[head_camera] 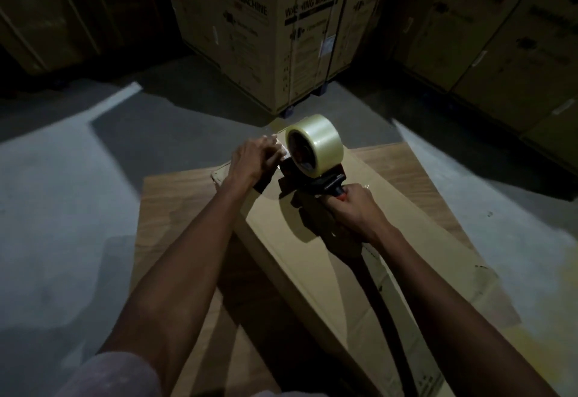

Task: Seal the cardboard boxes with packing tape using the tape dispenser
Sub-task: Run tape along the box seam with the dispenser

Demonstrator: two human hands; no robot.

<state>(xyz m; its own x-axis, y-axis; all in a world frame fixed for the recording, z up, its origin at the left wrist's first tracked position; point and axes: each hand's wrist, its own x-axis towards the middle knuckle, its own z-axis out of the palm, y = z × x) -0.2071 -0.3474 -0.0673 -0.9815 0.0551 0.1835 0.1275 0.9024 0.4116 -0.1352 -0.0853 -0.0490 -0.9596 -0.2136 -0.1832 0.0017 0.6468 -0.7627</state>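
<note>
**Starting the tape run at the far end of the long box**

Judging from this view, the sealing is only beginning. A long flat cardboard box (328,240) lies on a wooden board (175,209) on the concrete floor, and no finished strip of tape can be made out along its top; the dim light and the tape's clearness leave that uncertain. The whole length toward the person seems left to do.

The right hand (356,209) is wrapped firmly round the handle of the tape dispenser (312,174), fingers curled closed on it. Just beyond that grip, the dispenser's black frame sits at the far end of the box top, with the clear tape roll (314,143) standing upright above it.

To the left of the grip, just beside the dispenser's front, the left hand (250,159) pinches what appears to be the loose tape end (275,143), a shiny film near the box's far corner. Whether that end already sticks to the cardboard cannot be told.

Both forearms reach forward, nearly straight, converging on the dispenser. A dark strap-like band (384,312) runs along the box top below the right wrist. Beyond the grip stand tall washing machine cartons (266,37).
</note>
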